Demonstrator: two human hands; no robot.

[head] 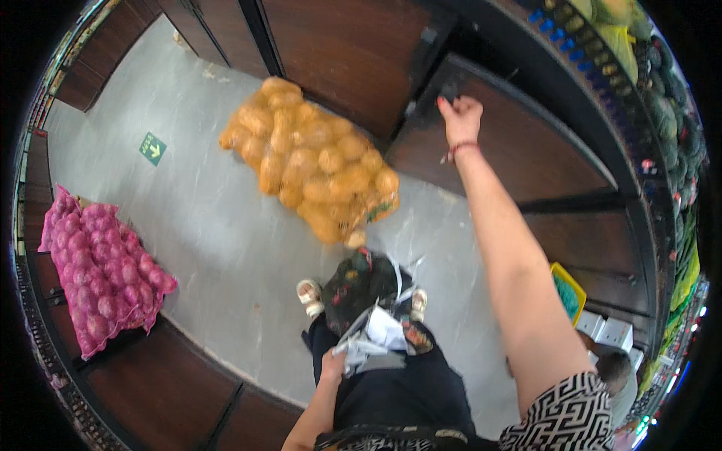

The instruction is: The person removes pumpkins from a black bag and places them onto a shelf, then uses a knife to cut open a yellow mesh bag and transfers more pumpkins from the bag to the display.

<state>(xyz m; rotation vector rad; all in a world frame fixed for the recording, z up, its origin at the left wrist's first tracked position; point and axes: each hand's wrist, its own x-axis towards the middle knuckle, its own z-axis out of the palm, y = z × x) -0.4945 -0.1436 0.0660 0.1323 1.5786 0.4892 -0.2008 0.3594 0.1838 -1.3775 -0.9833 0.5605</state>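
Observation:
My right hand reaches forward with curled fingers at the upper corner of a dark brown wooden cabinet door. Its fingertips meet a small black fitting there, and the door stands ajar with a dark gap along its top. Close to my body, my left hand grips crumpled white plastic bags. Just beyond them, between my feet, is a bag of dark produce; its exact kind is unclear. A large orange mesh sack of potato-like produce lies on the floor in front of the cabinets.
A pink mesh sack of onions rests at the left against more cabinets. Produce fills the display above the right-hand cabinets. A yellow crate, white boxes and another person are at the right. A green arrow sign marks the floor.

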